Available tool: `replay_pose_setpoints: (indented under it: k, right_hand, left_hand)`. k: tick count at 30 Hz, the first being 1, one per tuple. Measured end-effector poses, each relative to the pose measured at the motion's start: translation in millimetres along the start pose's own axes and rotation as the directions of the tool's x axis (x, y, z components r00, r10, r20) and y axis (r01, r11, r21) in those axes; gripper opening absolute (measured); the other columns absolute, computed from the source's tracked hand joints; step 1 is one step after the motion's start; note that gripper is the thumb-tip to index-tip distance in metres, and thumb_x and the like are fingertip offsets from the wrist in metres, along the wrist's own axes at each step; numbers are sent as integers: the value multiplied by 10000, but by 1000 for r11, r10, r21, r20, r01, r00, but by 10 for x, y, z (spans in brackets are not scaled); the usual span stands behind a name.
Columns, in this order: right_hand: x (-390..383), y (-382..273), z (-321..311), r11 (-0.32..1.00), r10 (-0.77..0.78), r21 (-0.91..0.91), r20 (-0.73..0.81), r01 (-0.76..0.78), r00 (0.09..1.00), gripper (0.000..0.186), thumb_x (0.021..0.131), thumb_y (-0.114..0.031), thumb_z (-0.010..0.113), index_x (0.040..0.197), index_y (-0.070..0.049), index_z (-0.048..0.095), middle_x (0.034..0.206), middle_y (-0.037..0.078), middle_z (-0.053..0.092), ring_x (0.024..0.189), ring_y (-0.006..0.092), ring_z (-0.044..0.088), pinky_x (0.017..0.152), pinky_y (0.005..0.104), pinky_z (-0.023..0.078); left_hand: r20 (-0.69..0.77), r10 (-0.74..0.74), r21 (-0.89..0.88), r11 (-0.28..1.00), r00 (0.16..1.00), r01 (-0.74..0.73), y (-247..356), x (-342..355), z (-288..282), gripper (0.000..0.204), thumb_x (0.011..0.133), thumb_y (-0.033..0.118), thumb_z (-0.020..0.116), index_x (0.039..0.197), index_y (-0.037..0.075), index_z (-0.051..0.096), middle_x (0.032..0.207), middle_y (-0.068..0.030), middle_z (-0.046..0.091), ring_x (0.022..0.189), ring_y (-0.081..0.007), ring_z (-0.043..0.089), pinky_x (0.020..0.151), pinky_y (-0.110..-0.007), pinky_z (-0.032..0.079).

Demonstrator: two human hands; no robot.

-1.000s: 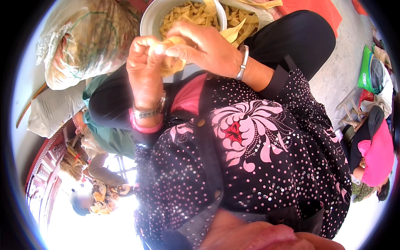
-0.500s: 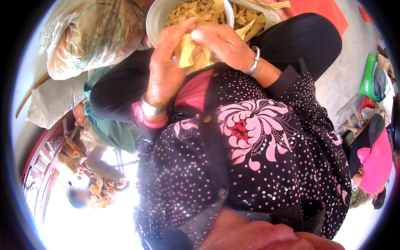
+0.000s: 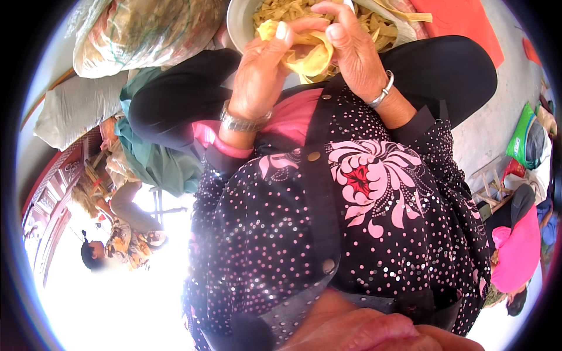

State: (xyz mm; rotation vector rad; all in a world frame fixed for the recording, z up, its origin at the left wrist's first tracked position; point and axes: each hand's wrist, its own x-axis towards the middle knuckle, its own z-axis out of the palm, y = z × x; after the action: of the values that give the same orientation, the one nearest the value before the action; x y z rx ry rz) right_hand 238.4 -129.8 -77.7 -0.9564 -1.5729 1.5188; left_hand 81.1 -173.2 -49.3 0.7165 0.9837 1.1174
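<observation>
My left hand (image 3: 260, 79) is raised in front of a white bowl, its fingers closed round a pale yellow leaf-like strip (image 3: 313, 61). One crumpled end of the strip pokes out above the thumb. The middle of it hangs in a loop between my hands. On the other side, my right hand (image 3: 358, 61) is curled against the strip, with the thumb and forefinger a little apart at the top. Fingers behind the loop are partly hidden. Many similar dry yellow strips (image 3: 284, 11) fill the white bowl (image 3: 239, 26), just beyond both hands.
More yellow strips (image 3: 380, 29) lie in a pale sack right of the bowl, near a red sheet (image 3: 462, 26). A large stuffed plastic sack (image 3: 143, 35) stands at left, above a white sack (image 3: 79, 111). Other people sit at far left (image 3: 137, 240) and far right (image 3: 518, 251).
My hands have moved apart, and the right one has turned so that its thumb points up. The yellow strip now shows as an open loop between them. The whole view has shifted slightly.
</observation>
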Motion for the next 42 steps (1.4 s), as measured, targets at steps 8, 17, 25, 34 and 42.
replay_pose_setpoints:
  k: [8, 17, 25, 34, 42]
  right_hand:
    - [-44, 210, -396, 985, -71, -164, -144, 47, 987, 314, 963, -303, 506, 884, -11, 588, 724, 1, 541, 631, 73, 450, 599, 234, 398]
    - [10, 107, -333, 953, 303, -54, 174, -298, 937, 292, 933, -294, 575, 1006, -15, 620, 682, -11, 548, 616, 46, 525, 509, 185, 434]
    - [87, 179, -40, 944, 314, 32, 220, -329, 923, 319, 932, -280, 561, 1116, -19, 561, 828, 44, 600, 778, 97, 604, 494, 207, 518]
    - [397, -233, -70, 983, 79, -184, 400, -4, 913, 335, 956, -280, 481, 760, -18, 554, 624, 48, 517, 568, 146, 472, 559, 274, 388]
    - [1068, -660, -195, 894, -165, -353, 315, 277, 935, 286, 936, -269, 534, 792, -24, 565, 576, 91, 460, 489, 214, 439, 488, 318, 362]
  left_hand:
    - [164, 16, -529, 846, 986, 74, -31, 63, -357, 484, 991, 372, 380, 1157, -59, 524, 1054, -148, 501, 760, -182, 507, 792, -399, 467]
    - [-87, -4, -241, 970, 996, -18, -1, 141, -345, 564, 964, 458, 415, 1150, -57, 549, 1022, -148, 565, 675, -149, 525, 704, -379, 540]
    - [-249, -128, 3, 991, 960, 133, -82, 145, -372, 244, 911, 221, 585, 974, -12, 617, 644, -15, 540, 440, -35, 367, 445, -213, 384]
    - [-359, 77, -105, 987, 930, -123, 255, 113, -538, 166, 875, 165, 611, 872, -1, 605, 603, 10, 422, 501, -65, 349, 444, -236, 339]
    - [-332, 263, -29, 957, 906, -288, 712, 525, -584, 171, 874, 162, 615, 899, -7, 609, 616, 2, 441, 521, -69, 372, 469, -258, 381]
